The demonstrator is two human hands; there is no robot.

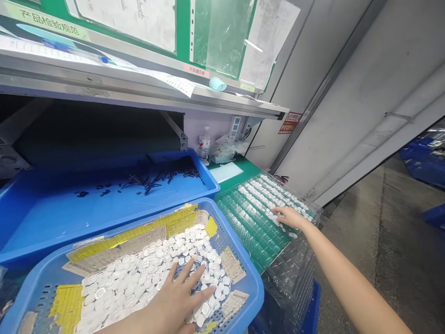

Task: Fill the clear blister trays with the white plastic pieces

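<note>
My left hand rests with fingers spread on the loose small white plastic pieces inside a blue perforated basket. Nothing shows gripped in it. Over on the right, my right hand reaches onto a clear plastic tray with long grooves. Its fingers are bent down at a row of white pieces; whether they pinch one is too small to make out. Several rows at the tray's far right are filled with these pieces, and the nearer left grooves show bare plastic over a green surface.
Behind the basket stands a blue bin with thin black scraps. A water bottle, a plastic bag and a pale sheet lie beyond the tray. A metal shelf crosses above. More clear trays are stacked below.
</note>
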